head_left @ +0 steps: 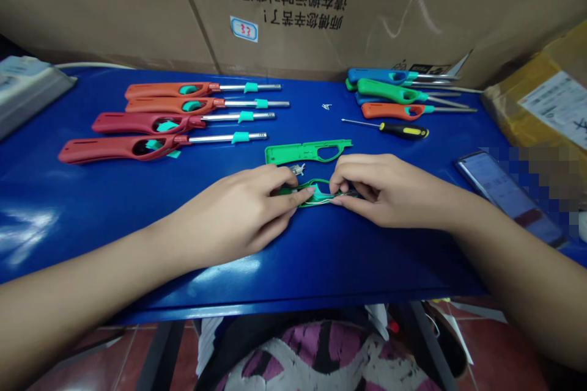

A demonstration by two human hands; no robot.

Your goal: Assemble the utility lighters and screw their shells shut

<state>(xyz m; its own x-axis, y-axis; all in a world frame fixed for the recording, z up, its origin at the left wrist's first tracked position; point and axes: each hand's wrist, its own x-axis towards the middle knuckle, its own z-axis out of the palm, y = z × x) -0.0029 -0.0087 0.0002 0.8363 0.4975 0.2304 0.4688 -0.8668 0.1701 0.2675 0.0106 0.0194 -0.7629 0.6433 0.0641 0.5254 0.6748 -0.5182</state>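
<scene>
Just above the blue table, my left hand (250, 208) is closed on the handle end of an opened green lighter half (303, 201), its thumb lying by the turquoise trigger (317, 192). At the other end of that half, my right hand (373, 186) pinches the part by the neck; its fingers hide what exactly they grip. Thin pale wires run along the lower edge between the hands. Beyond them lies the matching green shell half (307, 151), hollow side up. A small metallic part (298, 169) sits between the two halves, partly behind my left fingers.
Several red and orange long lighters (123, 148) lie in a row at the left. More lighters (394, 93) are piled at back right, near a screwdriver (403, 130). A phone (509, 195) lies right. A cardboard box (284, 18) stands behind; a grey-white box (30, 91) is far left.
</scene>
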